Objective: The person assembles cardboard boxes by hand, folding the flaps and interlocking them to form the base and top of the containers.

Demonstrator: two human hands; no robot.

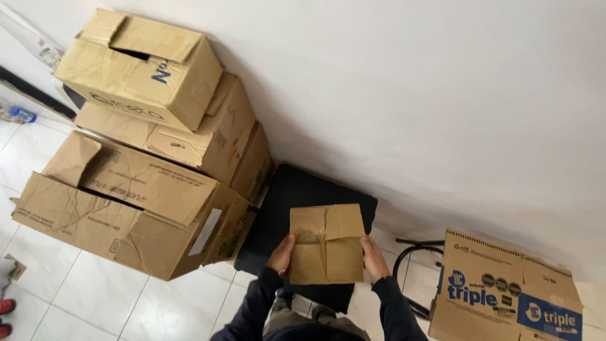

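A: From the head camera, looking down: you hold a small cardboard box between both hands, above the near end of a black stool seat. Your left hand clasps its left edge, and your right hand is wrapped on its right edge.

B: Why both sides?

A: It looks like a way to keep the box level. Its top flaps are folded shut but creased, so a hold from either edge keeps them from gaping. Both hands are closed on the box, thumbs over the top face.

B: What is it made of?

A: Plain brown corrugated card, matte, crumpled, with a faint round mark on the top left flap. It is squarish and shallow-looking.

B: And around you?

A: To the far left, a stack of large cardboard boxes sits against the white wall, probably pushed there to keep the tiled floor open. They are dented and their flaps sag. At the near right stands a printed box, brown with blue panels, just beside a black metal frame. The stool seat is dark, flat and rectangular. Your sleeves are dark.
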